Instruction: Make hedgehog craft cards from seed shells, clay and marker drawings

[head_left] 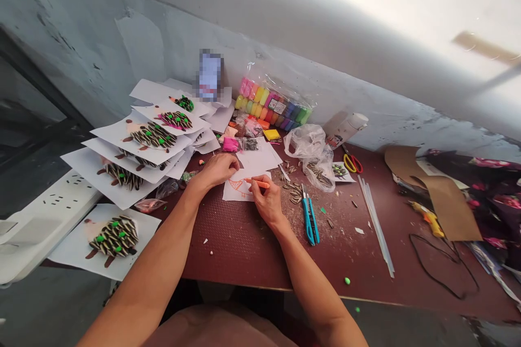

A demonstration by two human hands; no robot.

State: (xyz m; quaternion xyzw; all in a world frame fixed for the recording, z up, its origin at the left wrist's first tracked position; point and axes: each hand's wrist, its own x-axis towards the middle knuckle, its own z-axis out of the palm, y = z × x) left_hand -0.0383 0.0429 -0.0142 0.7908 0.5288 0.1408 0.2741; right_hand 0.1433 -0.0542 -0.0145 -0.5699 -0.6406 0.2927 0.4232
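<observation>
My right hand [266, 200] grips an orange marker [258, 182], its tip on a small white sheet of paper [248, 195]. Orange lines form a drawing on that sheet, partly covered by my hand. At the sheet's upper left edge rests my left hand [222, 168], its fingers loosely bent and holding no object that I can see. Another white sheet [260, 155] lies just behind. To the right of my right hand are loose sunflower seeds [293, 193] and a pair of teal-handled cutting tools [310, 221].
Stacked paper hedgehog pictures [152, 135] stand left, beside a white power strip [49, 206]. Behind are a bag of coloured clay [272, 105], a clear plastic bag [313, 152] and a white bottle [348, 130]. Scissors [353, 163], glue sticks [376, 227] and a yellow glue gun [429, 218] lie right.
</observation>
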